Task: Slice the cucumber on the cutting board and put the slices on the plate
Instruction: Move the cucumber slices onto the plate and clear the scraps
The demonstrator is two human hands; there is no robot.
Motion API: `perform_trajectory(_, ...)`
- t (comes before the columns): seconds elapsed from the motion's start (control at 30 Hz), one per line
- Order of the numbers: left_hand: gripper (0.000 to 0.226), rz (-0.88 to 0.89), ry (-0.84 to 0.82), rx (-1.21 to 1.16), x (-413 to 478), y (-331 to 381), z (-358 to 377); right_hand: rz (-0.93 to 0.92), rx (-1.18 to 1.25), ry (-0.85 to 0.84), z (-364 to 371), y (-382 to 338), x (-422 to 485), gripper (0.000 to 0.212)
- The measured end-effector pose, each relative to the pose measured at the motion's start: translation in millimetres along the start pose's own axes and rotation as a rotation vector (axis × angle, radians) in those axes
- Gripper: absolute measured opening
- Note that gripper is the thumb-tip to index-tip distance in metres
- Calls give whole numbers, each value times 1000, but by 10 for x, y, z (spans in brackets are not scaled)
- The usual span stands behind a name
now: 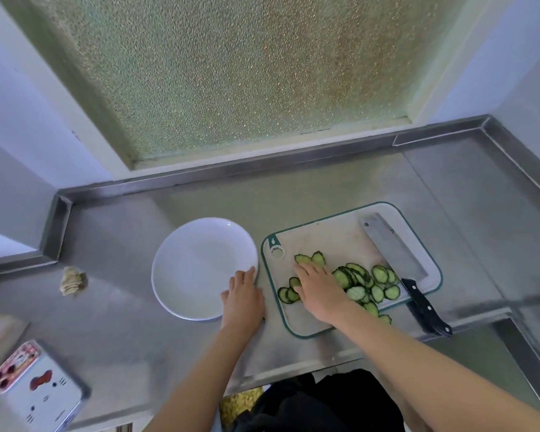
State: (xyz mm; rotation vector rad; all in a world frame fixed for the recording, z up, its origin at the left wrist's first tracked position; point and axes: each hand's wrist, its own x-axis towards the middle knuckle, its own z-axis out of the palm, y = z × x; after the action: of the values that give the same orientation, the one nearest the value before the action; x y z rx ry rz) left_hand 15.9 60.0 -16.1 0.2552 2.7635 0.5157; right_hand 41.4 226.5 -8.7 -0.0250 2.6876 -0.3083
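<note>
On the steel counter [325, 188] lie one cutting board [325, 238] and, just beside it, one plate [200, 260] with nothing on it, and one knife [393, 247] rests on the board with its black handle past the near edge. I judge the right arm could knock this handle, or wet slices could slip onto the counter during the transfer. The cucumber slices [381, 274], about twenty but overlapping, all lie on the board, where the right hand [320, 291] lies flat on them; the left hand [242, 302] touches the plate's rim, fingers relaxed.
</note>
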Motion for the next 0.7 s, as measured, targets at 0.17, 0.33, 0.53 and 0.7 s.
perform_trajectory(0.17,45,186,55,-22,59,248,-27,162,116,95,-180,320,-131,79)
perform_trajectory(0.33,77,383,-234,88,232,627,84,361,179,-129,-237,725,-260,112)
perform_trajectory(0.53,73,523,-352,298,324,861,224,274,216,-100,-216,767,-243,85)
perform_trajectory(0.7,52,512,-284,246,354,907,245,246,279,-56,-250,801,-235,64)
